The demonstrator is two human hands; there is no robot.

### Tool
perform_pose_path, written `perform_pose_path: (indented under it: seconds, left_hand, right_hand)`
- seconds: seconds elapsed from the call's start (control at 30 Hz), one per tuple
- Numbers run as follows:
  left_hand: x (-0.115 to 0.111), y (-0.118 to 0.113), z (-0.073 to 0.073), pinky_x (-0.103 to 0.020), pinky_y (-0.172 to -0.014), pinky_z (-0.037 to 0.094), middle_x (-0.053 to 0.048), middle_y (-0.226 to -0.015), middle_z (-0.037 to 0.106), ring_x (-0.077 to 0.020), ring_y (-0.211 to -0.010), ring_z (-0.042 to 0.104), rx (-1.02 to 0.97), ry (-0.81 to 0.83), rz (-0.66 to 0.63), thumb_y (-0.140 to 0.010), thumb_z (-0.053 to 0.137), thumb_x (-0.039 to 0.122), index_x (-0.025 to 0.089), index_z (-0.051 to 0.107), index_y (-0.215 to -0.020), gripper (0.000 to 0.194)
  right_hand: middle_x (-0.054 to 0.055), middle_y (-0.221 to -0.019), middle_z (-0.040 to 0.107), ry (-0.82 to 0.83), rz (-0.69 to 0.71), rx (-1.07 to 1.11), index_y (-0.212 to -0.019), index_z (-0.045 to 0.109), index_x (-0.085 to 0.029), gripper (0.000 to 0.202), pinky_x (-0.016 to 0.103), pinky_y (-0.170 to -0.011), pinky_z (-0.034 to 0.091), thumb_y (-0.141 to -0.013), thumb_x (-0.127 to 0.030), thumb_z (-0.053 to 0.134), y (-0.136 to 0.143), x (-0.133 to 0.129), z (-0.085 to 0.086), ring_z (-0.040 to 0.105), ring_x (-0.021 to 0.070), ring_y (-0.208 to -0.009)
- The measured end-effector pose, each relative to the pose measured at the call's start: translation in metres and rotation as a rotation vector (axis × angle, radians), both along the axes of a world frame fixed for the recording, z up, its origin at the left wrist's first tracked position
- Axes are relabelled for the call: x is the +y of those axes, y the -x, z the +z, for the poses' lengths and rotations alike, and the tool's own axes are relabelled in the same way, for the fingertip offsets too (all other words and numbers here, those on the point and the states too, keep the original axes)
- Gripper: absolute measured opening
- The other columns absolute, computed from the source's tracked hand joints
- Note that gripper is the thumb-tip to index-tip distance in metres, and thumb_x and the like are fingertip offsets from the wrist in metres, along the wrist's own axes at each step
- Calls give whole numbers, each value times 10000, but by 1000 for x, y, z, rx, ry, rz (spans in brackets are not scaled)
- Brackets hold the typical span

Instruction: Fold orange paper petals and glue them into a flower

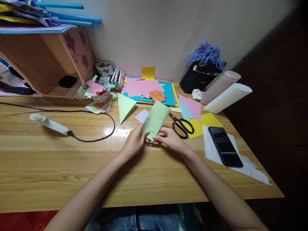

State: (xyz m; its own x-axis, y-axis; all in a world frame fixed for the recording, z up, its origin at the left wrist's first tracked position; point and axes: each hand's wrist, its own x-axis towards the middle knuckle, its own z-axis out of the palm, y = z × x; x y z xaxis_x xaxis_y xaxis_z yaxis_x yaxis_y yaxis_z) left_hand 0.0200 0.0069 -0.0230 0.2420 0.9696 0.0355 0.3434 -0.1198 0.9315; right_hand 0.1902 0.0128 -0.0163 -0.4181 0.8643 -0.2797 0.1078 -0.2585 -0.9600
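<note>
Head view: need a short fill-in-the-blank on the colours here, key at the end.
1. The left hand and right hand hold paper coloured ____.
2. The scissors' handles are ____.
3. The phone lies on a sheet coloured ____.

Missing words: green; black; white.

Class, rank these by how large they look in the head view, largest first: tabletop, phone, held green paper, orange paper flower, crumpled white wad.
1. Tabletop
2. Phone and held green paper: too alike to rank
3. Orange paper flower
4. Crumpled white wad
</note>
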Motion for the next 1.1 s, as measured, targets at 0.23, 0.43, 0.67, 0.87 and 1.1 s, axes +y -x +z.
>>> perform_pose_path:
  seconds: [0.23, 0.43, 0.67, 0.87, 1.1]
  left_hand:
    - [1, 2, 0, -241, -547, 421, 2, -658, 562, -149, -562, 571, 35, 8, -52, -829, 429, 244, 176, 501, -979, 180]
    - [5, 7, 4, -234, -531, 384, 30, -543, 498, -132, -518, 517, 62, 36, -84, -809, 448, 236, 165, 518, -893, 130]
    - [8, 9, 0, -238, -530, 401, -9, -607, 567, -130, -529, 528, -54, 121, -109, -800, 469, 265, 146, 516, -959, 205]
    - [6, 6, 4, -240, -520, 402, -17, -633, 586, -134, -536, 543, -56, 166, -135, -796, 474, 272, 141, 521, -985, 235]
    - [4, 4, 4, -231, -498, 395, -23, -624, 592, -137, -540, 552, -76, 204, -130, -794, 477, 279, 137, 521, -960, 223]
  right_hand:
    - [74, -727, 697, 35, 54, -60, -801, 656, -116, 297, 259, -647, 493, -722, -401, 624, -3, 3, 0, 644, 157, -679]
    - [70, -669, 687, 12, -108, -28, -647, 632, -124, 298, 219, -574, 471, -732, -408, 613, -9, 9, -5, 601, 110, -572]
    - [21, -592, 640, -82, -287, 2, -633, 609, -144, 261, 192, -528, 442, -680, -395, 662, -7, 10, -3, 571, 92, -538]
    - [10, -538, 613, -129, -342, -35, -604, 586, -142, 280, 203, -511, 454, -625, -391, 710, -11, 12, -6, 557, 94, -493]
    - [11, -603, 645, -149, -443, 26, -673, 594, -159, 302, 252, -553, 512, -590, -417, 726, -15, 17, -9, 596, 126, -521]
